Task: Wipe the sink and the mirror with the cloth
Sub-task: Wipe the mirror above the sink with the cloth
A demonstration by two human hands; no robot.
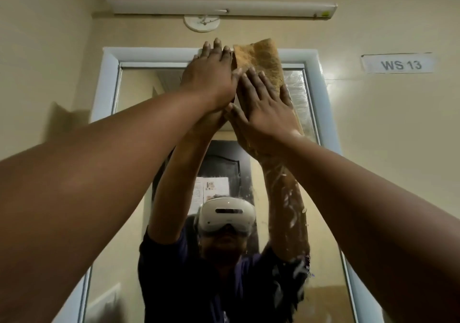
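A tan, rough cloth [261, 59] lies flat against the top of the mirror [139, 83], its upper end over the pale blue frame [107, 79]. My right hand [263, 111] presses on the cloth with straight, spread fingers. Beside it on the left, my left hand [211, 74] also lies flat, fingertips reaching the top frame and touching the cloth's left edge. Both arms stretch up from below. White smears streak the glass below the cloth. The sink is out of view.
The mirror reflects a person with raised arms and a white headset [227, 214]. Above the frame hang a white tube light [221, 8] and a round fitting [201, 23]. A label reading WS 13 [398, 64] is on the wall at the right.
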